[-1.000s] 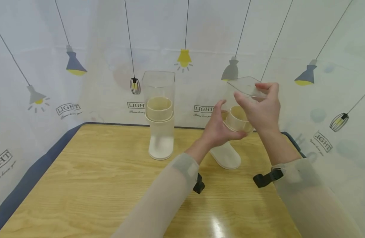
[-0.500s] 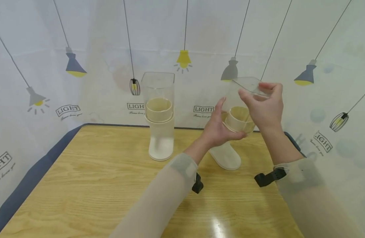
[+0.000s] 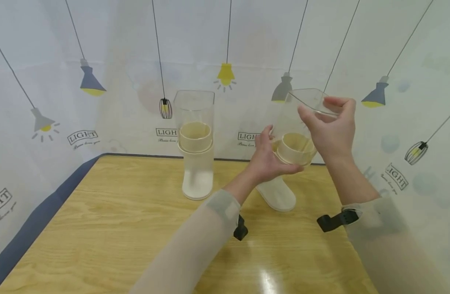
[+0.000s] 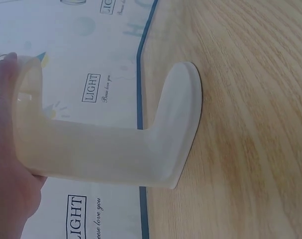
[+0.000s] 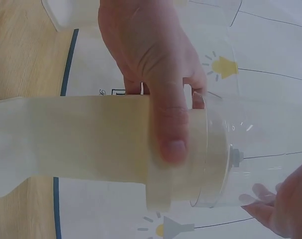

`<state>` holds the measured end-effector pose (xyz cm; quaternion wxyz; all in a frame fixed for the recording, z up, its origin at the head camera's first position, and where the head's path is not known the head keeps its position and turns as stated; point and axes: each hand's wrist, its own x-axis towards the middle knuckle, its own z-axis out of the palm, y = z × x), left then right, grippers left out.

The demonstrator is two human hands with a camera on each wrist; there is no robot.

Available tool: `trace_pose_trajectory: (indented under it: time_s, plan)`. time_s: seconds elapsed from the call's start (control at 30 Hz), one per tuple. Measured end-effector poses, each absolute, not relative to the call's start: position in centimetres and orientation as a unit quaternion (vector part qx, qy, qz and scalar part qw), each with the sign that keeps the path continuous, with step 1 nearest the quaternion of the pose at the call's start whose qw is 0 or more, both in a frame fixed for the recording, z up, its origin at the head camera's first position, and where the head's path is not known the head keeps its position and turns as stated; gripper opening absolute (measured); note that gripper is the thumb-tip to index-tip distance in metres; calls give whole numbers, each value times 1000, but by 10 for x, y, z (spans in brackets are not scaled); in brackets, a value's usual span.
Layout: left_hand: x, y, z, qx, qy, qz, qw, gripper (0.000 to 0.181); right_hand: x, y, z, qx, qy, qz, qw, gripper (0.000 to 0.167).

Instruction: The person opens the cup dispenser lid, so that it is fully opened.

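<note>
My left hand [image 3: 267, 163] grips the collar of a cream stand [image 3: 278, 195], its thumb across the front. Above that collar, a clear plastic container [image 3: 289, 118] tilts slightly right, and my right hand [image 3: 333, 126] pinches its top rim between thumb and fingers. In the right wrist view the clear container's [image 5: 260, 129] lower end surrounds the upper part of the cream ring, with a gap between its edge and the collar's flange. The stand's foot [image 4: 178, 114] rests on the table in the left wrist view.
A matching cream stand [image 3: 198, 179] with its clear container [image 3: 195, 108] seated on it stands upright to the left. Both stand near the back edge of the wooden table [image 3: 111, 212]. Behind hangs a white sheet [image 3: 125, 45] printed with lamps.
My right hand has moved up and to the right with the clear container, whose rim has risen. My left hand still holds the stand's collar at almost the same place.
</note>
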<state>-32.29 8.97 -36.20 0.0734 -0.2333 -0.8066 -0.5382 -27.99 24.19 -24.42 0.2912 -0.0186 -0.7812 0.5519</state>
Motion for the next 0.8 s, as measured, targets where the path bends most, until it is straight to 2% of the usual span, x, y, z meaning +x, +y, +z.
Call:
trace_pose_trajectory:
  time_s: [0.13, 0.33, 0.63, 0.8]
  plan:
    - [-321, 89, -362, -229, -816, -522, 90, 140, -277, 244, -243, 1, -773, 556, 306, 63]
    - [-321, 87, -362, -228, -813, -529, 88, 137, -273, 248, -235, 13, -752, 574, 324, 60]
    - [-324, 80, -360, -222, -795, -563, 45, 128, -262, 257, -220, 7, -726, 602, 332, 57]
    - [-320, 79, -361, -197, -826, -526, 49, 124, -257, 263, -217, 1, -717, 612, 334, 59]
